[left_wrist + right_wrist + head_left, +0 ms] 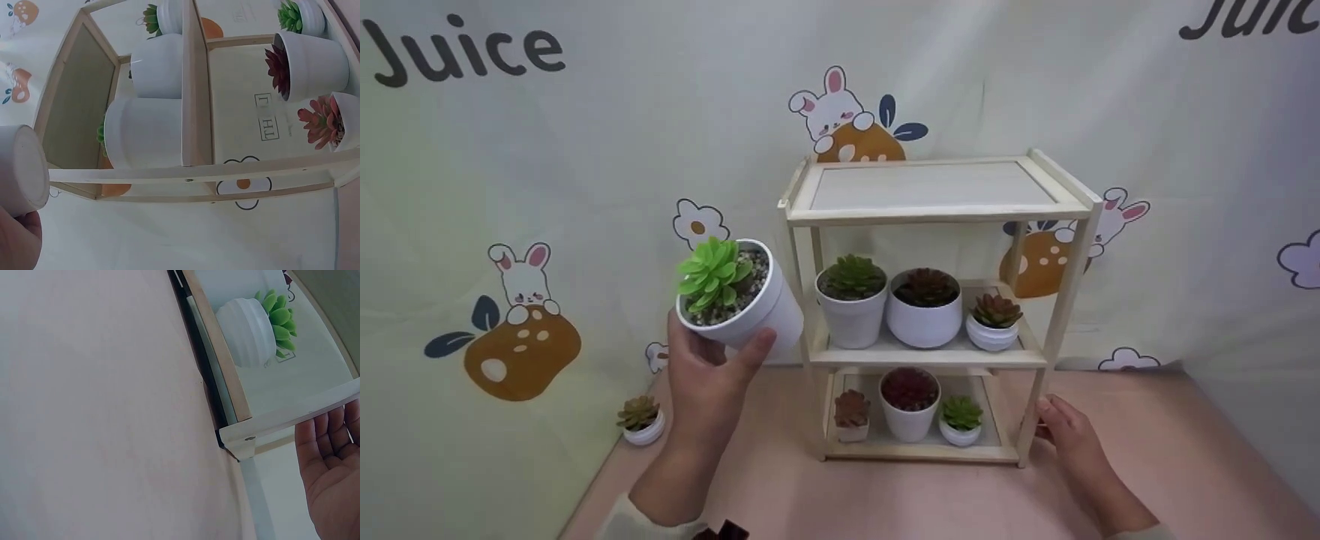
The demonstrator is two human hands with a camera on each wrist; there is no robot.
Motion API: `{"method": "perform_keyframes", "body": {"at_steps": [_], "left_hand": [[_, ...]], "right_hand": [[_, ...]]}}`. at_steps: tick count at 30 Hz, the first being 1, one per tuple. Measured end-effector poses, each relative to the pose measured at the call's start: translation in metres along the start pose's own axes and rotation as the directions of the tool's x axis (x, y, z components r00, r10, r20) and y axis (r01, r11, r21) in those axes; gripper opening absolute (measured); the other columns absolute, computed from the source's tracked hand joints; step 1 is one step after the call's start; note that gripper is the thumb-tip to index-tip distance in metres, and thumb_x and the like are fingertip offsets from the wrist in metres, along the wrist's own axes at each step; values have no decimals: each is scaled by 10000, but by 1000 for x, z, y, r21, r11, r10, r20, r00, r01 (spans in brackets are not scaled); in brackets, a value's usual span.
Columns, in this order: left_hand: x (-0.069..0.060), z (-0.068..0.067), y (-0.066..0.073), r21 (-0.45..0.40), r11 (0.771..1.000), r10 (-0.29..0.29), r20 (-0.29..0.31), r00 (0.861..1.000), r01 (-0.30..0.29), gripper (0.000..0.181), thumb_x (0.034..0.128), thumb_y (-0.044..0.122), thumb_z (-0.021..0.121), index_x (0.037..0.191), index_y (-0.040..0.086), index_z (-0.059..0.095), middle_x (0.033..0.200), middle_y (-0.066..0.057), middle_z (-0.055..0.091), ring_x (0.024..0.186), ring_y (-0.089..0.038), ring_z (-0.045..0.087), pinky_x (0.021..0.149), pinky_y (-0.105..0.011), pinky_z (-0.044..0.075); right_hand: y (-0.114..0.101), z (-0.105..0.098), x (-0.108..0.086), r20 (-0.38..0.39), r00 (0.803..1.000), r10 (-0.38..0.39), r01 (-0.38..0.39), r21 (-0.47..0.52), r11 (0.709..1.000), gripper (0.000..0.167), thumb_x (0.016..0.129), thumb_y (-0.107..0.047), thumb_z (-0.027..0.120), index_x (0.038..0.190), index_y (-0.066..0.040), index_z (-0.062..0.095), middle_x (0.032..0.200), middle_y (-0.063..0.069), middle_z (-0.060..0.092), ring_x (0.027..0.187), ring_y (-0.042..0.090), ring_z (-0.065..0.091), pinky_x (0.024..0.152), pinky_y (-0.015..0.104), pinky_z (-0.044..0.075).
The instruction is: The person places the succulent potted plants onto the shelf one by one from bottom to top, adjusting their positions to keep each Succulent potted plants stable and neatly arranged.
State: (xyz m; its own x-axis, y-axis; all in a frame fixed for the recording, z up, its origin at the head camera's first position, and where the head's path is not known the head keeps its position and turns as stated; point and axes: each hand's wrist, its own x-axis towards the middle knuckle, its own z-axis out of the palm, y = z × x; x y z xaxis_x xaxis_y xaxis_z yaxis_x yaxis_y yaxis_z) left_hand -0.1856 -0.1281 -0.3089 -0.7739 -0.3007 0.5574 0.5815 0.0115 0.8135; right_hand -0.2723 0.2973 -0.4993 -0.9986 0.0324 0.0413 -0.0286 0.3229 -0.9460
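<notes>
Tilted in my left hand [709, 394] is a white pot [769, 319] with a bright green artificial succulent and gravel, to the left of a small wooden shelf rack [930, 360]. My thumb and fingers grip the pot's side; the left wrist view catches the pot's underside. At the rack's lower right post, my right hand [1072, 439] rests its fingers against the wood. The right wrist view has those fingers [323, 430] fairly straight, with the tips meeting the side rail. The rack's top board [930, 187] is pale and flat.
On the middle tier are a green succulent pot [851, 319], a dark-red one [924, 322] and a small one [992, 334]. The bottom tier bears three more pots, including a red one [911, 416]. A small potted succulent [643, 431] stands by the left wall.
</notes>
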Motion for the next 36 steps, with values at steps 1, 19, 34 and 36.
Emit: {"method": "perform_keyframes", "body": {"at_steps": [1, 19, 34, 36], "left_hand": [[1, 1, 1, -6, 1000, 12, 1, 1000, -12, 933, 838, 10, 824, 1575, 86, 257, 1559, -71, 429, 1476, -204, 408, 1259, -254, 333], [33, 23, 22, -63, 994, 89, 1, 996, -89, 914, 809, 117, 888, 1530, 63, 329, 1466, -116, 516, 1384, -198, 498, 1252, -359, 357], [51, 55, 39, -55, 988, 146, 7, 989, -146, 871, 816, 155, 866, 1507, 58, 345, 1431, -91, 542, 1349, -207, 542, 1203, -339, 431], [52, 59, 40, -51, 987, 155, 9, 988, -154, 860, 809, 159, 876, 1489, 55, 360, 1420, -96, 548, 1338, -209, 548, 1199, -341, 434]], "right_hand": [[0, 0, 0, 1, 1000, 0, 0, -3, 1000, 593, 1135, -461, 323, 1405, 25, 530, 1324, 184, 612, 1091, 51, 630, 980, 172, 534], [0, 0, 0, 8, 1000, 3, -3, 18, 1000, 613, 1131, -488, 328, 1398, 28, 522, 1274, 171, 619, 1093, 73, 622, 978, 152, 515], [4, 1, -1, -20, 998, -59, 60, 31, 998, 470, 1144, -351, 356, 1284, 41, 575, 1148, 116, 650, 1029, 77, 640, 930, 151, 544], [4, 1, -1, -19, 998, -53, 53, 35, 998, 466, 1144, -342, 360, 1294, 45, 574, 1159, 124, 653, 1029, 73, 642, 926, 145, 543]]}}
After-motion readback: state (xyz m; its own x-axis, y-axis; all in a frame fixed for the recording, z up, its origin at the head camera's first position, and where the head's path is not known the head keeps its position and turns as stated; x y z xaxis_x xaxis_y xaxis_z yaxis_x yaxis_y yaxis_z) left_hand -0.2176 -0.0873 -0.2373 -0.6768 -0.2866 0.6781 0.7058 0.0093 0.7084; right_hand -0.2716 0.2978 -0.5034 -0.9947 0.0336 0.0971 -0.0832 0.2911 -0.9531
